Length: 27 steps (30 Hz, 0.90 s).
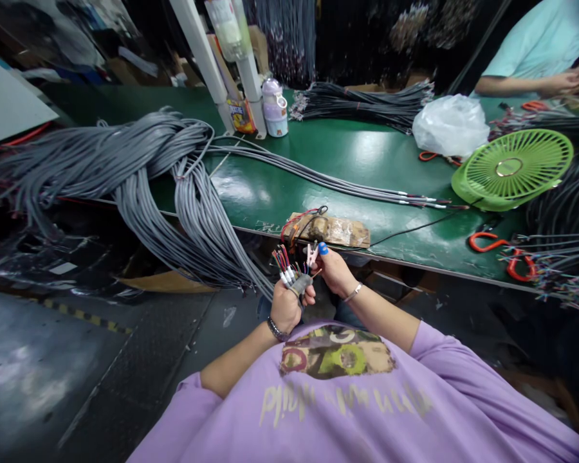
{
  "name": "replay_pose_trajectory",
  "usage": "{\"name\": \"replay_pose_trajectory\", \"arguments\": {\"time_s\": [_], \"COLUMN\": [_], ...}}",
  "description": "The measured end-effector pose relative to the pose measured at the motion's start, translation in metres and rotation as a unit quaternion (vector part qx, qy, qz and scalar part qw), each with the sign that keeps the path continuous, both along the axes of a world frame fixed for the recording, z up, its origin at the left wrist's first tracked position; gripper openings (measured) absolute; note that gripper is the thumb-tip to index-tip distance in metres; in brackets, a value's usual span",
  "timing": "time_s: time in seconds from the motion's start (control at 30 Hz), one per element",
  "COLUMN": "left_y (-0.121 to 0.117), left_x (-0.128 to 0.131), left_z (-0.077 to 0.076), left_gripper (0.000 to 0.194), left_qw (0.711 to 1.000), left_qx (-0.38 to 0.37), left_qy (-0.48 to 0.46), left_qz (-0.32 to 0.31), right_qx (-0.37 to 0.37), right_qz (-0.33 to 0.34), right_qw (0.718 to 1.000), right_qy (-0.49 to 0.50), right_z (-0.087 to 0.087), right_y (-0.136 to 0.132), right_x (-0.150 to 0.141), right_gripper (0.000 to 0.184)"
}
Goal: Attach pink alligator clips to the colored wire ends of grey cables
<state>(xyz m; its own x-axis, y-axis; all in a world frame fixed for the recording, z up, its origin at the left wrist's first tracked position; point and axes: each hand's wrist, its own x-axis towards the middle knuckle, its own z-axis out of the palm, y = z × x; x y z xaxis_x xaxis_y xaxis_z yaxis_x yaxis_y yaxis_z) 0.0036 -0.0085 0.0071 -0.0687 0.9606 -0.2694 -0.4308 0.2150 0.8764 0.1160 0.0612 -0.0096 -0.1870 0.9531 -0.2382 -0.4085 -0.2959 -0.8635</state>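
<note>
My left hand (285,307) is closed round the end of a grey cable (300,283), whose coloured inner wires (284,258) fan out above my fist. My right hand (334,270) pinches a small clip-like part (312,253) right beside those wires; a blue cap covers one fingertip (323,248). Both hands are held just in front of the green bench's (347,154) near edge. A brown block with red and black leads (329,229) sits on the bench edge right behind my hands.
A thick bundle of grey cables (139,167) drapes off the bench at left. A green fan grille (514,168), red-handled cutters (502,252), a white plastic bag (450,125), black cable bundles (367,101) and bottles (275,109) lie on the bench. Another person (545,51) works at far right.
</note>
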Motion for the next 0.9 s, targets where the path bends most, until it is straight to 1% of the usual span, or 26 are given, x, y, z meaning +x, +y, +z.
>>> {"name": "replay_pose_trajectory", "arguments": {"time_s": [0.07,0.1,0.17,0.27,0.37,0.47,0.53,0.63,0.73,0.83,0.9], "left_y": [0.001,0.002,0.003,0.004,0.005,0.004,0.001,-0.005,-0.012,-0.015,-0.016], "left_x": [0.001,0.001,0.002,0.002,0.002,0.001,-0.001,-0.004,-0.008,-0.011,-0.012], "left_z": [-0.001,-0.001,-0.002,-0.005,-0.007,-0.006,-0.005,-0.006,-0.011,-0.017,-0.019], "left_gripper": [0.027,0.027,0.027,0.027,0.028,0.028,0.028,0.029,0.028,0.028,0.029], "left_qw": [1.0,1.0,1.0,1.0,1.0,1.0,1.0,1.0,0.998,0.996,0.995], "left_qx": [-0.007,-0.011,-0.013,-0.011,-0.011,-0.005,0.001,0.003,0.012,0.026,0.027], "left_qy": [-0.001,-0.002,-0.001,0.003,0.007,0.006,0.004,0.022,0.057,0.081,0.085], "left_qz": [0.0,-0.001,-0.004,-0.008,-0.01,-0.007,-0.004,-0.011,-0.023,-0.029,-0.034], "right_qx": [-0.053,-0.076,-0.103,-0.109,-0.105,-0.109,-0.114,-0.106,-0.065,-0.005,0.021], "right_qz": [0.047,0.057,0.054,0.036,0.036,0.056,0.081,0.136,0.184,0.213,0.215], "right_qw": [0.996,0.992,0.988,0.986,0.985,0.984,0.981,0.98,0.981,0.974,0.971], "right_qy": [0.057,0.08,0.106,0.122,0.129,0.133,0.131,0.095,0.011,-0.074,-0.098], "right_z": [0.001,0.002,0.003,0.002,0.001,-0.001,0.0,0.003,0.009,0.015,0.018], "right_y": [0.003,0.004,0.007,0.009,0.008,0.005,0.0,-0.008,-0.016,-0.021,-0.023], "right_x": [0.0,-0.001,-0.001,-0.003,-0.004,-0.001,0.003,0.01,0.015,0.015,0.014], "right_gripper": [0.048,0.046,0.042,0.039,0.04,0.045,0.048,0.046,0.044,0.043,0.041]}}
